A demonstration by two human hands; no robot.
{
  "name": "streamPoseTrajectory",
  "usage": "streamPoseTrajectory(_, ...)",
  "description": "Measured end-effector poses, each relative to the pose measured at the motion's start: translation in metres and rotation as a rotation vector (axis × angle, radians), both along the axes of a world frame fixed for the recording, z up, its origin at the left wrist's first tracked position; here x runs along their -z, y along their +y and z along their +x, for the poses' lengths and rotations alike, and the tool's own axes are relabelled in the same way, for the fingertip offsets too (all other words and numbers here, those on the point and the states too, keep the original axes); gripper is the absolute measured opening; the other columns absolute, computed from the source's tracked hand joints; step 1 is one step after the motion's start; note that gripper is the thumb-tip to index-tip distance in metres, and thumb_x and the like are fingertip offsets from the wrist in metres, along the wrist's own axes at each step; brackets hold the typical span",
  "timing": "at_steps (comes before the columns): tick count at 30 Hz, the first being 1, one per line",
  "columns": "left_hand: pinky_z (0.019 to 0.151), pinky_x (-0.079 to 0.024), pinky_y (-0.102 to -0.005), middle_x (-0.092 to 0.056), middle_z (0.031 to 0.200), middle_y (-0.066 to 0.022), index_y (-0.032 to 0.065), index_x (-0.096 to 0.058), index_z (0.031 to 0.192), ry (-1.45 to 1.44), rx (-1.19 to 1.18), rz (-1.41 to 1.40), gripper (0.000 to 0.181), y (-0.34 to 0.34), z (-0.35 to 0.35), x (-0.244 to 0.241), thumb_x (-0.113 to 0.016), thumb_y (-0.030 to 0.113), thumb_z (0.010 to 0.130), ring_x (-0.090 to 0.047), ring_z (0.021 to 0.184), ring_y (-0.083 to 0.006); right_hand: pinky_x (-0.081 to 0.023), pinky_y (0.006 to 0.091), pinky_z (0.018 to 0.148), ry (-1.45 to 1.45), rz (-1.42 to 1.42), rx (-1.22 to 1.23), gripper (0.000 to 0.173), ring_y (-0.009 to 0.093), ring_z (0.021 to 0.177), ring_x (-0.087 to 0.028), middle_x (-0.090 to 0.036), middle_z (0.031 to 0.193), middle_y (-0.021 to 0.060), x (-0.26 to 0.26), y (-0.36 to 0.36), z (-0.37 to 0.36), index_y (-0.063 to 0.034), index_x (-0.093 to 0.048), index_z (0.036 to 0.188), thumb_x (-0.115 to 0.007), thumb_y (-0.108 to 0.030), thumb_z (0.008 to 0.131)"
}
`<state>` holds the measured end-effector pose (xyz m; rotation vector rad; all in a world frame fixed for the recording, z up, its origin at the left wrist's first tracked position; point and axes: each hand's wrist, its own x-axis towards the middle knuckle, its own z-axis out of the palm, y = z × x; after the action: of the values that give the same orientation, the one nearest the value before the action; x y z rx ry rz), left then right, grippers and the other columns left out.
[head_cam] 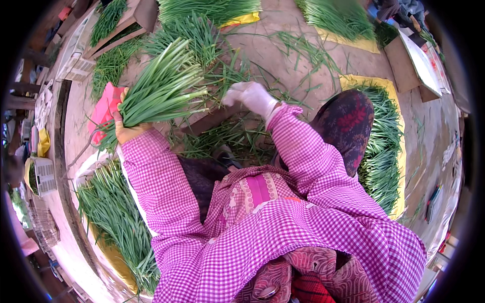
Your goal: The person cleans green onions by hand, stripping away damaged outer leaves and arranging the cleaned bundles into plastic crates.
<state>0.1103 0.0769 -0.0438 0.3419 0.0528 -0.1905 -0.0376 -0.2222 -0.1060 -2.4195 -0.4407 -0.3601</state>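
Note:
My left hand [125, 121] grips a bunch of garlic chives [166, 85] near its leafy part, with the pale cut ends pointing right. Behind that hand lies a bright pink plastic bag or cloth [108, 102]. My right hand [250, 97], in a thin white glove, hovers just right of the pale ends, apart from them. Its fingers are curled, and whether anything sits between them is hidden. Below both hands, loose chive leaves [223, 140] litter the floor around a low board [212, 119] between my legs.
Chives [117, 212] lie heaped at my left, and more chives [379, 151] rest on yellow sheeting [399, 170] at my right. Further piles [208, 9] stand ahead. A wooden box [140, 17] is front left; another person [401, 11] works front right beside a box [411, 64].

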Motion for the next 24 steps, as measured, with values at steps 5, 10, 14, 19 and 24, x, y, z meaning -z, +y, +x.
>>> streamPoseTrajectory(5, 0.1, -0.037, -0.0515, -0.043, 0.133, -0.0214, -0.0063, -0.048, 0.117, -0.033, 0.08, -0.094, 0.041, 0.011, 0.006, 0.011, -0.038, 0.026, 0.094, -0.042, 0.123, -0.0325, -0.046, 0.0354, 0.083, 0.598, -0.212, 0.498, 0.033, 0.025, 0.097, -0.06, -0.063, 0.108, 0.0081, -0.011, -0.015, -0.013, -0.0152, -0.062, 0.108, -0.049, -0.037, 0.087)
streamPoseTrajectory(10, 0.1, -0.035, -0.0555, -0.045, 0.131, -0.0209, -0.0049, -0.052, 0.109, -0.077, 0.122, -0.095, 0.038, 0.004, 0.0, 0.008, -0.038, 0.027, 0.094, -0.042, 0.122, -0.034, -0.045, 0.032, 0.083, 0.476, 0.386, 0.256, 0.033, 0.023, 0.093, -0.061, -0.066, 0.101, 0.0069, -0.023, -0.003, -0.009, -0.011, -0.063, 0.106, -0.05, -0.035, 0.088)
streamPoseTrajectory(14, 0.1, -0.033, -0.0594, -0.049, 0.126, -0.0205, -0.0023, -0.054, 0.1, -0.095, 0.143, -0.15, 0.033, 0.004, 0.001, 0.011, -0.039, 0.026, 0.094, -0.043, 0.121, -0.0354, -0.045, 0.0285, 0.081, 0.33, 0.629, 0.401, 0.025, 0.019, 0.087, -0.061, -0.067, 0.093, 0.0074, -0.035, 0.003, -0.007, -0.0109, -0.065, 0.102, -0.055, -0.027, 0.086)
streamPoseTrajectory(19, 0.104, -0.03, -0.0551, -0.046, 0.131, -0.0192, -0.0012, -0.05, 0.112, 0.05, -0.111, 0.103, 0.033, -0.031, -0.023, -0.02, -0.037, 0.023, 0.094, -0.039, 0.125, -0.0336, -0.045, 0.0265, 0.082, 0.291, 1.274, 0.284, 0.027, 0.014, 0.088, -0.061, -0.066, 0.096, 0.0086, -0.05, -0.008, -0.007, -0.0047, -0.062, 0.108, -0.058, -0.02, 0.086)
streamPoseTrajectory(24, 0.101, -0.033, -0.0565, -0.05, 0.126, -0.0197, 0.001, -0.055, 0.098, 0.005, 0.022, 0.06, 0.027, -0.034, -0.025, -0.012, -0.04, 0.023, 0.094, -0.041, 0.124, -0.0342, -0.044, 0.0241, 0.08, 0.036, 1.215, 0.357, 0.029, 0.012, 0.085, -0.057, -0.065, 0.092, 0.005, -0.054, 0.016, 0.005, -0.0043, -0.063, 0.104, -0.068, -0.019, 0.079)
